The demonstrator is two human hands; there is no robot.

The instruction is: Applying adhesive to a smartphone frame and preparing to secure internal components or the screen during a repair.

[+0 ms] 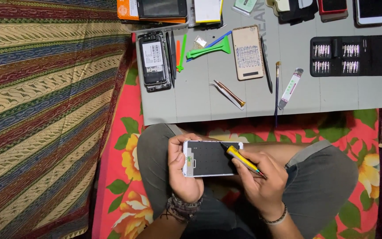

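Fingers of left hand (183, 170) clasped round opened white phone (212, 158), steadied over lap; right hand (261, 181) pinching yellow screwdriver (242, 159) pen-style, tip at phone's top edge; tweezers (229, 93) lying on grey mat (297, 88).

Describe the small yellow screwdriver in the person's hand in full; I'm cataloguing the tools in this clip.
The yellow screwdriver is slim, with a glossy yellow plastic-looking handle, a dark collar and a thin dark shaft. It lies tilted, tip up-left, back end down-right. The right hand pinches it like a pen. Its tip meets the top edge of the white phone, which the left hand grips over the lap.
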